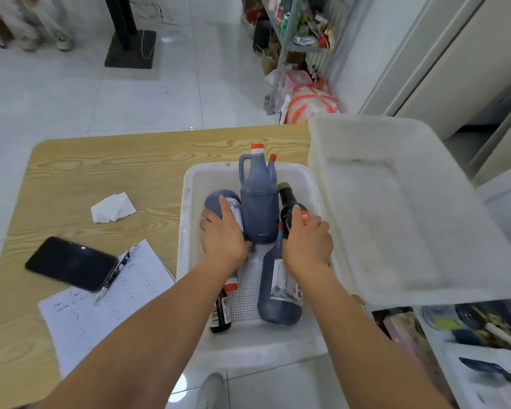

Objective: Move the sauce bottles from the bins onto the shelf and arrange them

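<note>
So, bin: sat on the counter with several sauce bottles lying in it.
Left hand: grip curled over the rounded bottle by the bin's left wall, forefinger straight along it.
Right hand: grip clamped round the dark glass bottle by the right wall.
Handled jug: lay between the two hands, untouched, red cap pointing away.
Axis: both held bottles ran lengthwise away from the person, roughly in line with the forearms, each under its own hand.
Next move, likely: a straight lift of each bottle, kept clear of the jug.
</note>
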